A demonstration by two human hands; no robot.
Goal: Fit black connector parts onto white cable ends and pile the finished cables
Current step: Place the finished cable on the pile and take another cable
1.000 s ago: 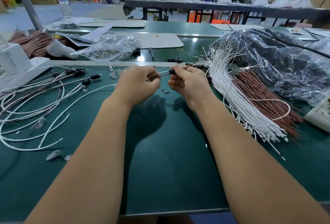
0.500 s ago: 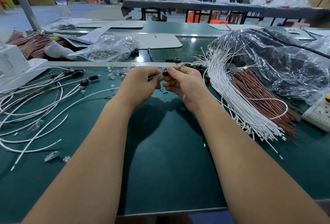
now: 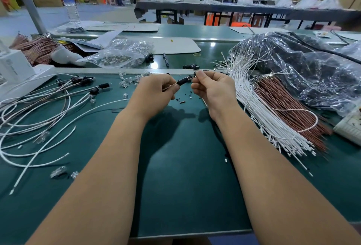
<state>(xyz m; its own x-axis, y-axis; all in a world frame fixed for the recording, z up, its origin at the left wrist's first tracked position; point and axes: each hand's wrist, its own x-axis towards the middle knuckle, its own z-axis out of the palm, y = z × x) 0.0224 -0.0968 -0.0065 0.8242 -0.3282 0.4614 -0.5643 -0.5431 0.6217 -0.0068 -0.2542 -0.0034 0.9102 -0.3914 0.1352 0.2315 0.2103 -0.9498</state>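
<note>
Since half a second ago, both my hands have drawn slightly apart, exposing a black connector part [image 3: 183,81] between them above the green table [image 3: 185,176]. My left hand [image 3: 156,93] pinches a thin brownish wire [image 3: 169,87] that enters the connector's near end, fingers curled. My right hand [image 3: 212,89] pinches what seems to be a fine metal tip at the connector's far end, though blur hides the exact contact. Finished cables [image 3: 48,104] with black ends lie piled at my left. A bundle of white cables [image 3: 259,111] and a sheaf of reddish-brown wires [image 3: 289,111] lie at my right, beside a crumpled plastic bag [image 3: 304,68].
</note>
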